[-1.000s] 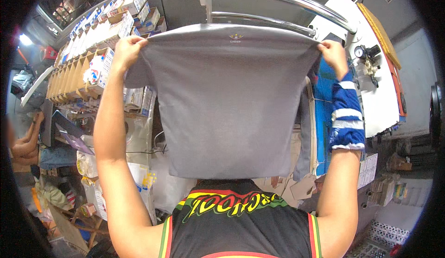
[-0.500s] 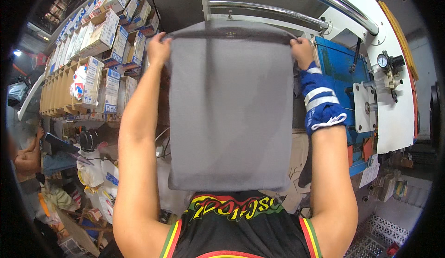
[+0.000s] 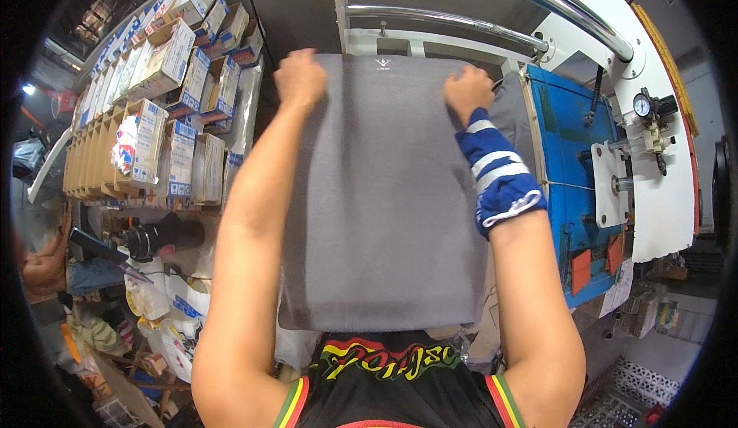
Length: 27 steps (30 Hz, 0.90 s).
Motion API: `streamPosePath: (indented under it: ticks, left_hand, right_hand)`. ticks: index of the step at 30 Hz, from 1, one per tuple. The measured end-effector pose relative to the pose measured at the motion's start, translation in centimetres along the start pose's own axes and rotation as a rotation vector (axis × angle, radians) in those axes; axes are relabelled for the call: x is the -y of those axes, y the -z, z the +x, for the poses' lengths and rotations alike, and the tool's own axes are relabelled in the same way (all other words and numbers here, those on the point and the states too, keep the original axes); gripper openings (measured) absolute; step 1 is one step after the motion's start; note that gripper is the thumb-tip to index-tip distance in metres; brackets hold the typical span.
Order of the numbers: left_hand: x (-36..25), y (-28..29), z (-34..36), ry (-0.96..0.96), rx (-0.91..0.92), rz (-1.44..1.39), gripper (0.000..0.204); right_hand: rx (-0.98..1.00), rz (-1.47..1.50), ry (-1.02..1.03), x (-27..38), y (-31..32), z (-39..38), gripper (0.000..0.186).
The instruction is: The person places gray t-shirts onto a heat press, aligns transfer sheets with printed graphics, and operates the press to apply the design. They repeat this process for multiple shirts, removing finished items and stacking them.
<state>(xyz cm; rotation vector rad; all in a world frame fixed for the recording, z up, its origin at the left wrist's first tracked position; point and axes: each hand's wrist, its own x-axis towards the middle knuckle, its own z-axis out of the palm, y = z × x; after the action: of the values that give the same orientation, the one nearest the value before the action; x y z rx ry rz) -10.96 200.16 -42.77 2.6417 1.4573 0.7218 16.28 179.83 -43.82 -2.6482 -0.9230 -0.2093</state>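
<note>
Head view: grey shirt (image 3: 392,197) spread out flat, long axis running from the bars (image 3: 446,19) at the far side toward the body, with a small pale emblem (image 3: 383,64) centred at the far end. Over its far left edge, left hand (image 3: 300,82); by its far right corner, right hand (image 3: 470,94). Bulk of the shirt lying between the two and bodyward of both, neither hand clearly nearer. Fingers bent on each; cannot tell a pinch on the cloth from a light rest, fingertips being blurred or hidden.

Counted: one shirt, one emblem, two hands, one striped wristband (image 3: 500,170) just behind the right hand, two bars, one blue panel (image 3: 561,159) to the right, two orange tabs (image 3: 580,273) toward its near end, one gauge (image 3: 643,105) farther right. At left, boxes (image 3: 161,59), too crowded to count; at the left rim, one blurred arm (image 3: 46,267) of another person.
</note>
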Motion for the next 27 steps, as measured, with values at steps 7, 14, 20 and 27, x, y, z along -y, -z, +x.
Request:
streamPosePath:
  ticks: [7, 14, 20, 27]
  left_hand:
    - [10.4, 2.3, -6.6, 0.826, 0.595, -0.901, 0.057]
    - [13.8, 10.2, -39.4, 1.0, 0.937, -1.43, 0.053]
    - [16.7, 16.0, -46.2, 0.843, 0.91, -1.447, 0.039]
    - [15.8, 18.6, -45.7, 0.95, 0.613, -1.607, 0.03]
  right_hand:
    - [0.346, 0.432, -0.075, -11.3, 1.3, -5.4, 0.061]
    - [0.856, 1.157, -0.602, -19.3, 9.8, -32.5, 0.069]
    - [0.942, 1.519, -0.88, -26.0, 9.1, -40.5, 0.04]
    - [0.798, 1.871, -0.858, -30.1, 11.5, -40.7, 0.027]
